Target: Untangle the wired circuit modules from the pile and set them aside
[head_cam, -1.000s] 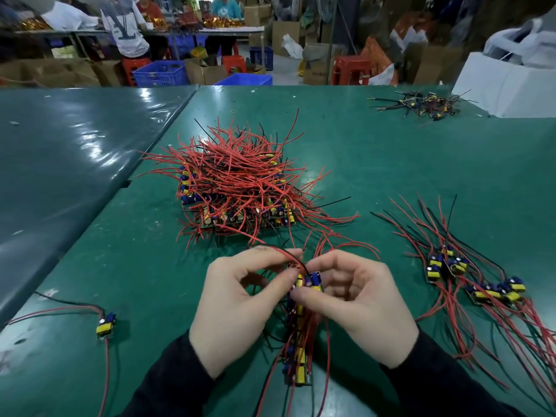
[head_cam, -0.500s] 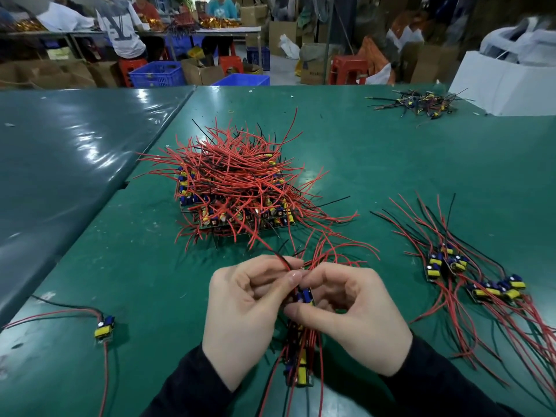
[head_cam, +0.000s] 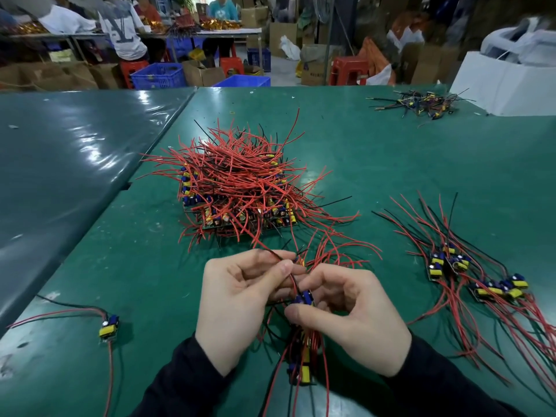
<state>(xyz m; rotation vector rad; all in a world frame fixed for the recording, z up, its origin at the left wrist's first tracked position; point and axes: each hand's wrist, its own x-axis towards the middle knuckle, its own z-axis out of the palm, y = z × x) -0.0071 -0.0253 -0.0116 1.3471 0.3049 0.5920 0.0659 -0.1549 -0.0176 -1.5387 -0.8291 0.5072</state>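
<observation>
A big pile of circuit modules with tangled red and black wires sits mid-table. Close to me, my left hand pinches a red and a black wire between thumb and forefinger. Beside it, my right hand grips a small blue-and-yellow module at its fingertips. Below both hands a bunch of modules with wires hangs down to the table. To the right, several separated modules lie with their wires fanned out.
A single module with its wires lies at the near left on the green table. A small heap of dark-wired modules sits far right beside a white box. People and blue crates are beyond the table.
The blue module in my right hand has moved down, away from my left fingertips. My left hand now pinches the wires higher up, and the two hands have drawn slightly apart.
</observation>
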